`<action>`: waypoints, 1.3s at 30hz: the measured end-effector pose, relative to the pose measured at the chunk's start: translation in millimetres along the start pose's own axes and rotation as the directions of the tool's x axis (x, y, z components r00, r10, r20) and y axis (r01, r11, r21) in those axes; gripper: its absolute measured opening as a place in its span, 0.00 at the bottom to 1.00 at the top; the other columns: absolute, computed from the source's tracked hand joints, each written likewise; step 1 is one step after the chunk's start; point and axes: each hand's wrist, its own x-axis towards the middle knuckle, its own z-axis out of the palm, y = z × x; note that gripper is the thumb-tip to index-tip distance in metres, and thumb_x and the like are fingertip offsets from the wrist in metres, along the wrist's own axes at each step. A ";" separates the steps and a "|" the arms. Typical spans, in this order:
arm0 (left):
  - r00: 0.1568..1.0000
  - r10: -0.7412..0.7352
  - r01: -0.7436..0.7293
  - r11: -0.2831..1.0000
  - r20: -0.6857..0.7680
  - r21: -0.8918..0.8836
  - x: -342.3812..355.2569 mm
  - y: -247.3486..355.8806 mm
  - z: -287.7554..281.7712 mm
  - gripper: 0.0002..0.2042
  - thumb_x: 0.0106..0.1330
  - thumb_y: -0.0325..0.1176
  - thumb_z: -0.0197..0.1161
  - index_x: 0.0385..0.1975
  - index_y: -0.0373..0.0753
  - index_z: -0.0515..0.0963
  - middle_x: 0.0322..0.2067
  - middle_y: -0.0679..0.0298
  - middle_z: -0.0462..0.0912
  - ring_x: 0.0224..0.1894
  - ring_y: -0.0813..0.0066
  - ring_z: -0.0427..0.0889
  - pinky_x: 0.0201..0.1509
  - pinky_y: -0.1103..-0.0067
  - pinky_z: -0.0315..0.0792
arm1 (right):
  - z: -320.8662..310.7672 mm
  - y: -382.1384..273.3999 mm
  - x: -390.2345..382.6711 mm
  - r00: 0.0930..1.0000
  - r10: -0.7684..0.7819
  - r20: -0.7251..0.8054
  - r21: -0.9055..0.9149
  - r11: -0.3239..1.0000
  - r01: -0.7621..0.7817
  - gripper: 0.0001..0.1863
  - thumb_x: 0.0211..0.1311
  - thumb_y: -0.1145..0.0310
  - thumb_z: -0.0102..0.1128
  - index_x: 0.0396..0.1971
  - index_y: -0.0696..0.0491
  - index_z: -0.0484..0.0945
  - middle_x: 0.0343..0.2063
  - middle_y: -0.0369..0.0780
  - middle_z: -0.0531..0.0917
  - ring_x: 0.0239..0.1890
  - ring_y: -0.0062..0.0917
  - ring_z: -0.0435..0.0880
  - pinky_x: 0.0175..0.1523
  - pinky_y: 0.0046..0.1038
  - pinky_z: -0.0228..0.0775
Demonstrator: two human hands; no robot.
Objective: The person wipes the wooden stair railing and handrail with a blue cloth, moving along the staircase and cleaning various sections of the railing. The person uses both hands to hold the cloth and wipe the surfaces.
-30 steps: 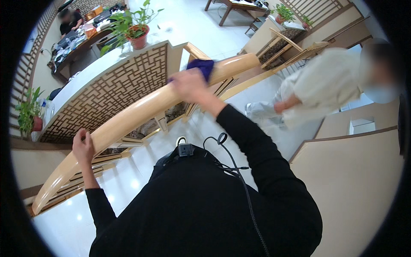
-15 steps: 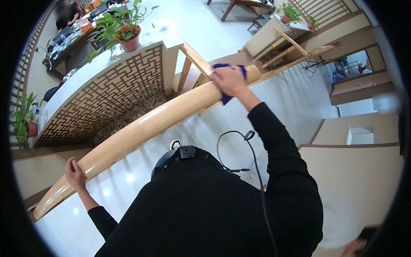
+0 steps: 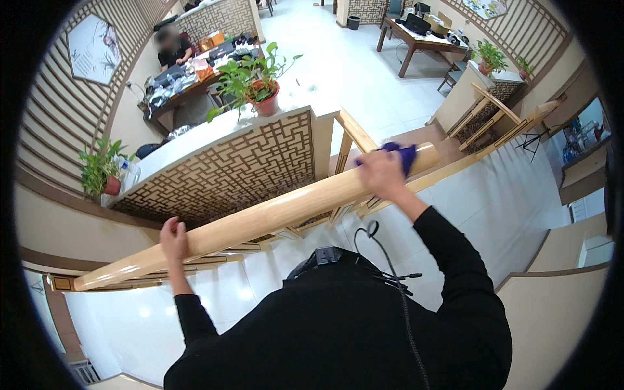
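A thick, glossy wooden handrail point(image 3: 273, 218) runs slantwise in front of me, from the lower left up to the right. Near its upper right end, my right hand point(image 3: 383, 174) presses a bunched dark purple cloth point(image 3: 404, 156) onto the rail's top. The fingers are closed on the cloth and slightly blurred. Farther down the rail, my left hand point(image 3: 174, 240) grips it, its fingers curling over the far side and holding no cloth.
Beyond the rail stands a lattice-fronted low wall point(image 3: 227, 169) with a potted plant point(image 3: 263, 97) and a clear bottle point(image 3: 130, 172) on its ledge. A person point(image 3: 174, 51) sits at a cluttered desk point(image 3: 172, 97). A black cable point(image 3: 396, 273) hangs beside my torso.
The view has shifted, so the rail and both hands sit farther right in the picture. The right hand stays on the cloth near the rail's end; the left remains at the rail.
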 end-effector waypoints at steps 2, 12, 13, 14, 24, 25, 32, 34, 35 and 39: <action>0.991 0.136 -0.135 0.991 -0.009 0.006 -11.5 96.7 59.2 0.12 0.61 0.35 0.63 0.40 0.36 0.80 0.37 0.56 0.82 0.40 0.63 0.80 0.46 0.72 0.73 | -1.3 -47.6 -3.5 0.983 -0.169 0.068 0.028 0.985 0.168 0.19 0.63 0.56 0.51 0.50 0.47 0.75 0.46 0.37 0.78 0.50 0.28 0.75 0.52 0.43 0.58; 0.842 0.486 -0.506 0.862 0.233 0.033 -111.8 341.2 207.4 0.17 0.64 0.46 0.57 0.44 0.41 0.77 0.42 0.59 0.80 0.48 0.61 0.76 0.59 0.65 0.61 | -52.6 97.5 -34.5 0.876 -0.470 0.105 0.012 0.882 0.472 0.38 0.49 0.49 0.66 0.62 0.42 0.65 0.56 0.34 0.73 0.59 0.25 0.70 0.58 0.38 0.59; 0.838 0.507 -0.529 0.846 0.201 0.073 -115.3 339.4 210.1 0.17 0.64 0.47 0.56 0.44 0.42 0.76 0.43 0.59 0.79 0.49 0.62 0.75 0.60 0.65 0.59 | -63.3 133.4 -41.9 0.886 -0.443 0.139 -0.028 0.892 0.451 0.39 0.49 0.49 0.66 0.62 0.42 0.64 0.57 0.34 0.72 0.60 0.26 0.69 0.58 0.37 0.59; 0.835 0.525 -0.544 0.831 0.165 0.111 -118.1 338.5 212.4 0.18 0.64 0.48 0.55 0.45 0.43 0.76 0.45 0.60 0.79 0.50 0.63 0.75 0.61 0.65 0.58 | -69.1 163.8 -52.5 0.904 -0.406 0.130 -0.093 0.903 0.419 0.39 0.50 0.49 0.66 0.63 0.42 0.63 0.58 0.34 0.71 0.60 0.27 0.69 0.58 0.38 0.59; 0.899 0.386 -0.431 0.859 0.205 0.275 -122.2 357.4 220.9 0.21 0.65 0.53 0.50 0.45 0.42 0.77 0.42 0.59 0.80 0.49 0.61 0.76 0.58 0.66 0.62 | -42.5 186.8 -67.0 0.948 -0.272 0.165 -0.248 0.919 0.306 0.42 0.57 0.46 0.59 0.69 0.39 0.53 0.64 0.34 0.65 0.64 0.28 0.63 0.55 0.51 0.59; 0.898 0.401 -0.437 0.857 0.180 0.273 -122.0 353.9 223.0 0.21 0.65 0.52 0.51 0.44 0.42 0.78 0.42 0.59 0.80 0.48 0.61 0.76 0.58 0.67 0.62 | -44.5 186.7 -66.6 0.948 -0.277 0.160 -0.240 0.920 0.309 0.41 0.57 0.46 0.59 0.69 0.38 0.53 0.64 0.34 0.65 0.65 0.28 0.63 0.56 0.52 0.59; 0.903 0.411 -0.429 0.862 0.121 0.269 -126.5 364.5 215.9 0.18 0.63 0.50 0.55 0.42 0.44 0.79 0.37 0.62 0.81 0.46 0.64 0.77 0.56 0.69 0.62 | -32.6 217.4 -44.4 0.990 -0.137 0.019 0.397 0.910 0.118 0.24 0.65 0.51 0.53 0.56 0.49 0.71 0.51 0.45 0.76 0.55 0.41 0.72 0.58 0.40 0.65; 0.910 0.398 -0.414 0.866 0.113 0.281 -123.4 372.4 215.0 0.17 0.61 0.48 0.55 0.40 0.43 0.79 0.36 0.62 0.81 0.44 0.65 0.77 0.56 0.70 0.63 | -20.3 226.8 -29.1 0.994 -0.097 0.053 0.391 0.918 0.069 0.20 0.66 0.54 0.51 0.48 0.53 0.75 0.43 0.48 0.79 0.48 0.45 0.74 0.55 0.40 0.65; 0.913 0.393 -0.408 0.867 0.113 0.287 -122.9 372.7 215.4 0.17 0.61 0.48 0.55 0.40 0.43 0.80 0.36 0.62 0.81 0.44 0.65 0.77 0.56 0.70 0.63 | -14.8 229.0 -19.6 0.994 -0.083 0.070 0.387 0.921 0.050 0.19 0.66 0.55 0.50 0.44 0.55 0.77 0.39 0.49 0.80 0.44 0.47 0.75 0.54 0.40 0.66; 0.919 0.389 -0.392 0.872 0.070 0.293 -120.1 373.1 218.7 0.16 0.59 0.47 0.57 0.38 0.44 0.80 0.36 0.62 0.81 0.44 0.64 0.77 0.56 0.69 0.64 | -17.2 222.7 13.9 0.933 0.071 0.353 0.278 0.944 -0.177 0.24 0.66 0.51 0.44 0.36 0.58 0.77 0.38 0.54 0.81 0.43 0.50 0.77 0.50 0.45 0.68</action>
